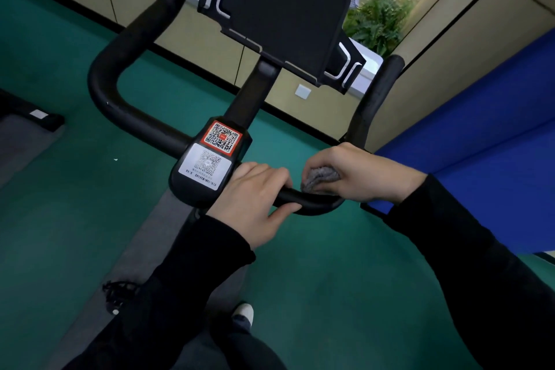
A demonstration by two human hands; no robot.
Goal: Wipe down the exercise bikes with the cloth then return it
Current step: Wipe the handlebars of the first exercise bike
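A black exercise bike fills the view: its curved handlebar (120, 105) loops left and right, a console (282, 18) stands above, and a centre block (207, 165) carries two QR stickers. My left hand (255, 198) grips the near handlebar bar just right of that block. My right hand (357, 174) holds a bunched grey cloth (319, 179) and presses it onto the same bar, close beside my left hand. Most of the cloth is hidden under my fingers.
Green floor (75, 189) surrounds the bike, with a grey mat (144, 249) under it. A blue padded panel (480, 159) stands close on the right. Beige wall panels (195, 36) and plants (375, 21) lie beyond. Another dark machine's base (30, 117) sits at left. My shoe (243, 312) shows below.
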